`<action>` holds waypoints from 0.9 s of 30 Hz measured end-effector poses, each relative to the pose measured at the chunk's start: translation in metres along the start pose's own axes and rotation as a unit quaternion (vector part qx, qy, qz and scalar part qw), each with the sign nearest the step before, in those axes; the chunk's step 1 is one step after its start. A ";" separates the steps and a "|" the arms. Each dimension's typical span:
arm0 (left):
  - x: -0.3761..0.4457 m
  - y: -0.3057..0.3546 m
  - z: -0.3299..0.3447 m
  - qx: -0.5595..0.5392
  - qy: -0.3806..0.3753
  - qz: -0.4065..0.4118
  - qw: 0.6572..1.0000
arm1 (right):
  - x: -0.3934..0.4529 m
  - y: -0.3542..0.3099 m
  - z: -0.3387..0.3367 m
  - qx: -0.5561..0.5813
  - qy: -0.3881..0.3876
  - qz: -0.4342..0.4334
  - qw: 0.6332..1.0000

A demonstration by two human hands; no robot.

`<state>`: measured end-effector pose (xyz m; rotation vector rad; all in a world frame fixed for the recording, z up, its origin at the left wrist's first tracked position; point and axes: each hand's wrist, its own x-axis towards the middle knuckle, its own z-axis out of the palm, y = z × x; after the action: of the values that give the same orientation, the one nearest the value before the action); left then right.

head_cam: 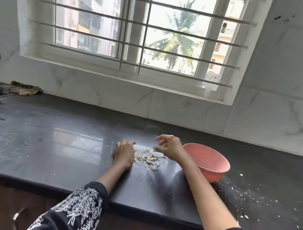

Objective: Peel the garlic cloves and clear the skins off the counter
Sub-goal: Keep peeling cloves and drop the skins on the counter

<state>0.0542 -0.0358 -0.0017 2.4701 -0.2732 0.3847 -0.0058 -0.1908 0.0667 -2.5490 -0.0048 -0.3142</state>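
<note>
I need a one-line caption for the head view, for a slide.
Two hands, left and right, gather garlic skins on a dark counter beside a pink bowl.

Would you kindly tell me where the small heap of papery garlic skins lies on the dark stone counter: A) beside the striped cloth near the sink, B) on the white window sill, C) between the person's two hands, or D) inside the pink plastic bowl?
C: the small heap of papery garlic skins lies on the dark stone counter between the left hand and the right hand, left of the pink plastic bowl.
</note>
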 end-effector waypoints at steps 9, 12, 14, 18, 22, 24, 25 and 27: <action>0.023 -0.010 0.010 -0.054 0.040 0.008 0.998 | 0.019 0.018 0.048 -0.004 0.006 0.016 1.000; 0.028 -0.008 0.013 -0.107 0.039 0.006 0.993 | 0.023 0.030 0.057 0.026 0.071 0.014 0.997; 0.032 -0.006 0.013 -0.131 0.042 0.004 0.990 | 0.027 0.031 0.057 0.065 0.101 0.010 0.993; 0.037 -0.009 0.015 -0.140 0.042 -0.005 0.989 | 0.032 0.022 0.055 0.103 0.110 -0.005 0.989; 0.032 -0.009 0.018 -0.128 0.025 0.004 0.991 | 0.032 0.025 0.057 0.080 0.122 0.006 0.989; 0.032 -0.010 0.017 -0.131 0.021 -0.001 0.991 | 0.034 0.023 0.058 0.059 0.096 0.003 0.994; 0.032 -0.009 0.016 -0.134 0.020 -0.005 0.991 | 0.035 0.021 0.060 0.043 0.072 -0.001 0.996; 0.032 -0.008 0.015 -0.130 0.019 -0.006 0.991 | 0.037 0.019 0.065 0.013 0.037 -0.012 0.999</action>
<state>0.0893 -0.0419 -0.0071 2.2060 -0.2749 0.3655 0.0460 -0.1736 0.0118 -2.5118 -0.0124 -0.4150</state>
